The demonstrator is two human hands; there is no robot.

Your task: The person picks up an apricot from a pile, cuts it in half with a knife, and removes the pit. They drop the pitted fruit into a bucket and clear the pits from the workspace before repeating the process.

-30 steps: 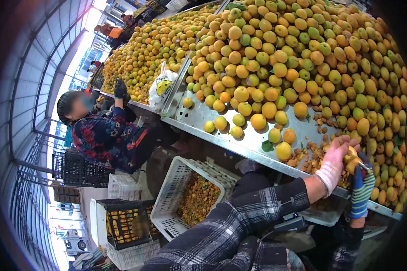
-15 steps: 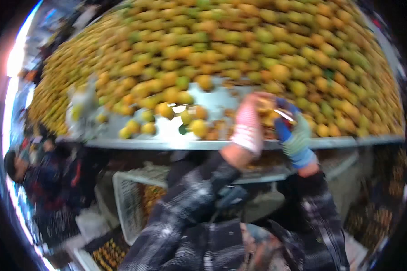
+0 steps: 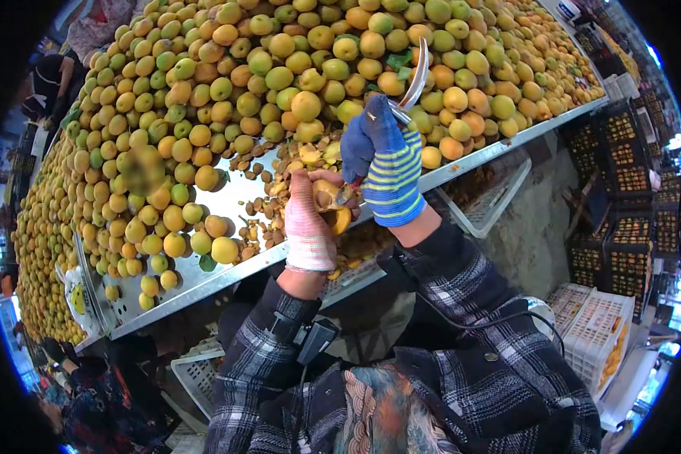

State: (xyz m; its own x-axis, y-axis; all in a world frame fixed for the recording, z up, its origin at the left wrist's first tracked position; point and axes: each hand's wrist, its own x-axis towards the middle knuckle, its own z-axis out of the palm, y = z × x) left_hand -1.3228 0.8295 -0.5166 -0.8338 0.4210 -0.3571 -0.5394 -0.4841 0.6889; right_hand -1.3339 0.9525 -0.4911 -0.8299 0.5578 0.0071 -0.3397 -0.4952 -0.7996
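My left hand (image 3: 309,231), in a pink-and-white glove, is closed around a cut apricot (image 3: 327,195) just above the table edge. Orange flesh and a brownish middle show between its fingers. Close beside it on the right, my right hand (image 3: 386,163), in a blue and yellow-striped glove, is wrapped around a curved metal tool (image 3: 418,79). The tool's long bent end sticks up past the thumb, and its lower end is mostly hidden by the fist. Brown apricot pits (image 3: 265,216) and cut pieces (image 3: 321,153) lie on the metal behind my hands.
A large heap of whole apricots (image 3: 280,76) covers the metal table (image 3: 197,290), which has a raised front rim. Below the rim stand a white crate (image 3: 197,382) and another crate (image 3: 488,208). Stacked crates (image 3: 590,325) stand at right. Another person (image 3: 106,401) is at lower left.
My view has turned, so the table edge now slants. The hands, blurred before, show clearly. My right hand has tilted, and the curved tool now points upward, away from me.
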